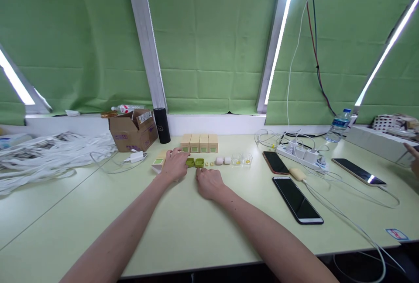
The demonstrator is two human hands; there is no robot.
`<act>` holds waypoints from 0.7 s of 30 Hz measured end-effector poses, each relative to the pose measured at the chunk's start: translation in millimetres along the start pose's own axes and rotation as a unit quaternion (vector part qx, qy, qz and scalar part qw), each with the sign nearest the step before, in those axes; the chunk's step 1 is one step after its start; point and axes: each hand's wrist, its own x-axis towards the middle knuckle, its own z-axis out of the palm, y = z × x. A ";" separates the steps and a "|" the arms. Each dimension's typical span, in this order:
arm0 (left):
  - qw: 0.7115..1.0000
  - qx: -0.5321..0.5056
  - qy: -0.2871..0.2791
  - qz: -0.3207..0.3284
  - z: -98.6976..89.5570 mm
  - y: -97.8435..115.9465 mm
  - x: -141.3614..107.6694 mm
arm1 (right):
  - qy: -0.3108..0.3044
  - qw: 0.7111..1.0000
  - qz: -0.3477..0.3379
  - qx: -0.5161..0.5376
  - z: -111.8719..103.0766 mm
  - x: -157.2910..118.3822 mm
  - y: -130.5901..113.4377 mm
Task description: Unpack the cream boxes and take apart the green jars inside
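Observation:
Two small olive-green square tubs stand side by side in the middle of the table. My left hand (176,165) reaches over the left green tub (190,162), its fingers stretched out and their tips at its side. Just in front of the right green tub (199,162) is my right hand (208,182), fingers curled, one fingertip close to the tub's front edge; its palm side is hidden. To the right, in a row, lie tiny yellow pieces (208,164), two pale pink cylinders (223,160) and clear round containers (242,159) with yellow inside. A box with a green label (158,164) is partly behind my left hand.
Several kraft boxes (199,143) line up behind the tubs. A cardboard carton (132,130), a black cylinder (161,125) and white strips (52,156) are left. Phones (297,200), cables, a power strip (303,158) and a water bottle (338,126) are right. Another person's hand (413,158) shows at the right edge.

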 end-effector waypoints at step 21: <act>0.994 0.015 0.093 0.048 -14.7 -49.1 -34.1 | 0.035 0.999 0.018 0.023 6.9 -1.3 0.5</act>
